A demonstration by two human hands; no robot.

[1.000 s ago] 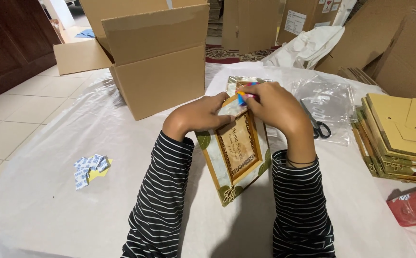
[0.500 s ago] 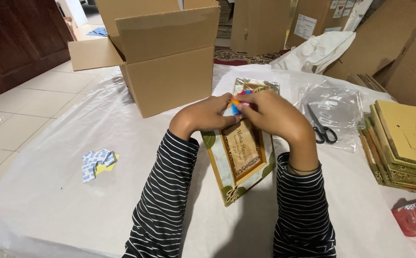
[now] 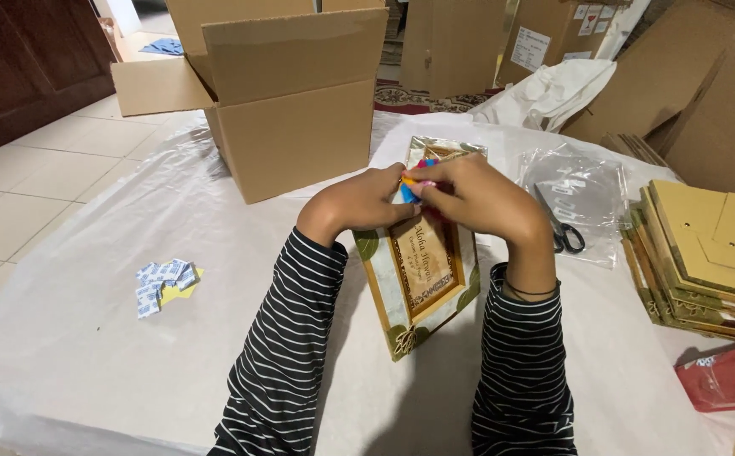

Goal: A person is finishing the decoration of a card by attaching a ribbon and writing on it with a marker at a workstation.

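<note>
Two hands meet at the centre of the view, above the upper end of a decorated pouch (image 3: 422,270) that lies flat on the white plastic sheet (image 3: 89,355) covering the work surface. The left hand (image 3: 359,203) and the right hand (image 3: 477,198) are both closed, fingertips pinched together on a small bundle of coloured pieces (image 3: 414,179), blue, pink and orange, held just over the pouch's top edge; what the pieces are cannot be told. The pouch is cream with a brown framed label and green leaf corners, and it runs from 12 o'clock toward 6 o'clock between the two striped sleeves. At 11 o'clock from the hands stands an open cardboard box (image 3: 291,110), flaps raised, near the left hand but apart from it. At 3 o'clock, just beside the right hand, a clear plastic bag (image 3: 583,181) lies flat with black-handled scissors (image 3: 563,232) on it. Further toward 3 o'clock sits a stack of flat gold-coloured cartons (image 3: 705,253). At 4 o'clock, at the frame edge, lies a red packet (image 3: 726,380). At 9 o'clock, well apart from the hands, a cluster of small blue-and-white sachets (image 3: 160,283) rests on the sheet.
</note>
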